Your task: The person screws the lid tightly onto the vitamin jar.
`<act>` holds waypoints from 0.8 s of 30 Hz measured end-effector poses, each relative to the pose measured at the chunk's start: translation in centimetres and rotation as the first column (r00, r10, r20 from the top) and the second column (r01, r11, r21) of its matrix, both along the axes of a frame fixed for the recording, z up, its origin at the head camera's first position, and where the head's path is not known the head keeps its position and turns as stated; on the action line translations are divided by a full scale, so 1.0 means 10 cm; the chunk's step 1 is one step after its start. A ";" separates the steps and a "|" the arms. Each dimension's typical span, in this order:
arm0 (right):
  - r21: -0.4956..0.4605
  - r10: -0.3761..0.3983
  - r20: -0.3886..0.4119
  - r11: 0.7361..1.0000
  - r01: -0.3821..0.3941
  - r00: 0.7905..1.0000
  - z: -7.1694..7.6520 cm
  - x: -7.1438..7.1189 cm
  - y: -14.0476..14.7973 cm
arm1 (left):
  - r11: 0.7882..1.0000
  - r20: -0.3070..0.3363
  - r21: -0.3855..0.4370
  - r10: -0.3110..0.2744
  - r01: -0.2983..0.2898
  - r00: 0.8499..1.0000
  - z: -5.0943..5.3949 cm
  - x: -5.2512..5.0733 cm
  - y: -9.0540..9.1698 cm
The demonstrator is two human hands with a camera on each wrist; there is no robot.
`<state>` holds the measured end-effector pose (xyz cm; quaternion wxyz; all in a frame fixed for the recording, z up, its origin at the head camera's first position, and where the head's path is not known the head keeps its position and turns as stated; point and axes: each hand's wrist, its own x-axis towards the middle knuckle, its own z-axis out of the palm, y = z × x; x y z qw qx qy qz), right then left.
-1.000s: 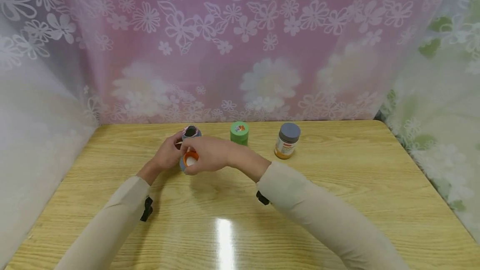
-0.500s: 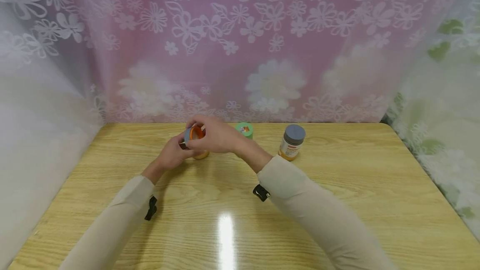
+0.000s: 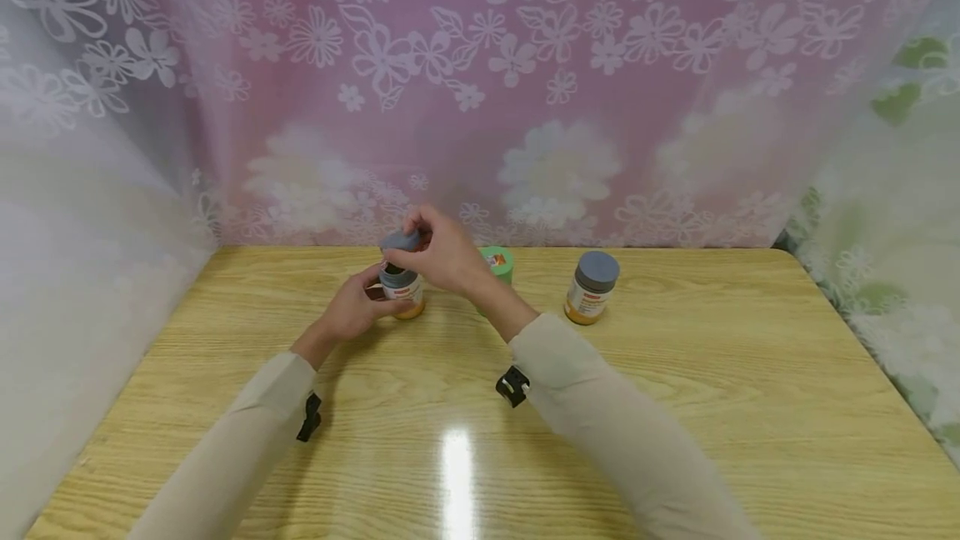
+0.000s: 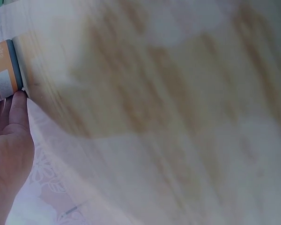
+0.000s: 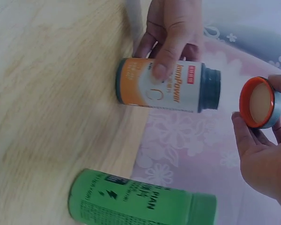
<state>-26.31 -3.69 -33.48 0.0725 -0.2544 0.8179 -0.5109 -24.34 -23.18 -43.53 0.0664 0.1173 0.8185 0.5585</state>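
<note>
A supplement bottle [image 3: 408, 293] with a grey neck, white label and orange lower part stands on the table, its mouth uncovered. My left hand [image 3: 351, 308] grips it from the left side, the thumb across the label in the right wrist view. Just above the mouth, my right hand [image 3: 450, 258] pinches a grey lid [image 3: 399, 241] by its edge. In the right wrist view the lid's orange rim and pale inside [image 5: 259, 103] show, apart from the bottle's neck [image 5: 210, 89]. Only part of the orange bottle [image 4: 3, 70] appears in the left wrist view.
A green bottle [image 5: 140, 199] stands right of the gripped bottle, partly hidden by my right forearm in the head view. Farther right is another grey-capped bottle [image 3: 592, 288]. A floral curtain [image 3: 555, 107] hangs behind the wooden table [image 3: 600, 407].
My right hand has raised the lid from in front of the bottle to above its mouth and tilted it, so its orange inside no longer faces the head camera. My left hand keeps its grip.
</note>
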 end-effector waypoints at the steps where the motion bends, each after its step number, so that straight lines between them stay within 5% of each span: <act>1: 0.006 -0.005 -0.012 1.000 0.005 1.000 -0.02 0.00 -0.01 | 1.000 0.001 -0.002 -0.002 0.002 1.000 0.00 0.00 0.00; 9: 0.002 0.001 -0.029 1.000 -0.001 1.000 -0.14 -0.01 -0.05 | 1.000 0.026 0.030 0.001 -0.002 1.000 0.06 0.02 0.02; 24: -0.021 0.062 -0.058 0.998 -0.063 0.996 -0.39 -0.02 -0.11 | 0.997 0.059 0.081 -0.002 -0.003 0.998 -0.03 0.03 -0.02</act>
